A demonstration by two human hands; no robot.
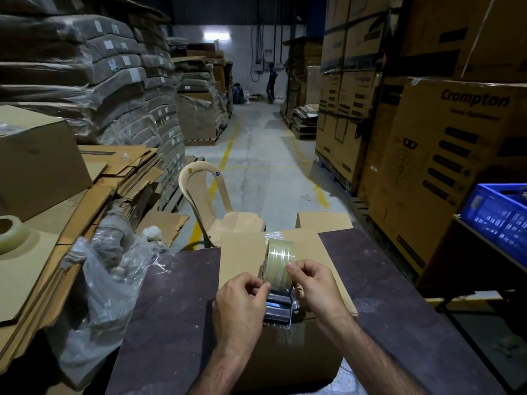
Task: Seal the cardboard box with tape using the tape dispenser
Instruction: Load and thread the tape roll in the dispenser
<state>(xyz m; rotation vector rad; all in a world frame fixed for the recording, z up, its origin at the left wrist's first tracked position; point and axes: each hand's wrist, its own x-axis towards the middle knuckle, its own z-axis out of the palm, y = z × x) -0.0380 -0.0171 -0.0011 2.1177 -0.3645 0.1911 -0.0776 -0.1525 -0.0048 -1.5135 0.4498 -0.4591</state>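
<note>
A closed brown cardboard box lies on a dark purple table, its near end hanging over the table's front edge. A tape dispenser with a roll of clear tape sits on the box top near the middle seam. My left hand pinches the roll's left side with thumb and fingertips. My right hand pinches the roll's right edge from above. Both forearms reach in from the bottom of the view.
A spare tape roll rests on flattened cardboard at the left, beside crumpled plastic wrap. A beige plastic chair stands beyond the table. A blue crate and stacked cartons line the right. A person stands far down the aisle.
</note>
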